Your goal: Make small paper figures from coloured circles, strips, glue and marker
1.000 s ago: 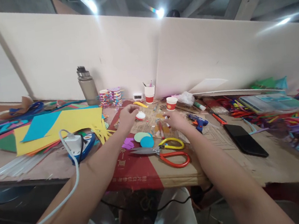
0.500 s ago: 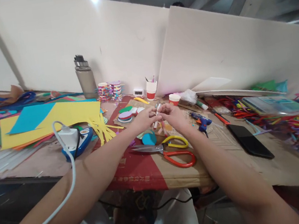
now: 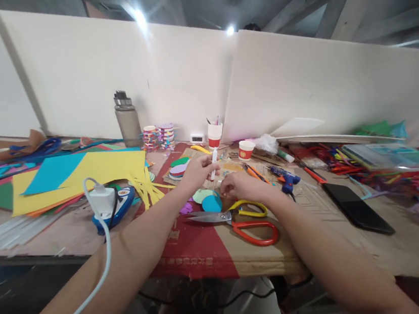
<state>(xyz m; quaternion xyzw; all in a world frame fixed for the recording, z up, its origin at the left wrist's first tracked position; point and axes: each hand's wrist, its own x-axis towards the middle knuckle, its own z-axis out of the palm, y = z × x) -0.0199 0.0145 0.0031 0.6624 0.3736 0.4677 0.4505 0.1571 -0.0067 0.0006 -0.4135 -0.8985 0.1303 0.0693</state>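
Over the cluttered craft table, left hand [image 3: 196, 171] fingers clamped a slim white marker pen [image 3: 213, 159] upright; right hand [image 3: 238, 186], fingers curled together, rested beside a blue paper circle [image 3: 211, 203].

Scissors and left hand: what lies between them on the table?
In the head view, paper circles, pale green and blue, lie between the scissors and the left hand, which holds a white marker.

My left hand [image 3: 196, 171] holds a white marker pen [image 3: 214, 162] above the cardboard-covered table [image 3: 319, 245], just behind my right hand [image 3: 238, 186]. Yellow-and-red-handled scissors [image 3: 240, 217] lie in front of both. A grey metal bottle [image 3: 127, 120] stands far behind, left; a black phone [image 3: 357, 207] lies right.
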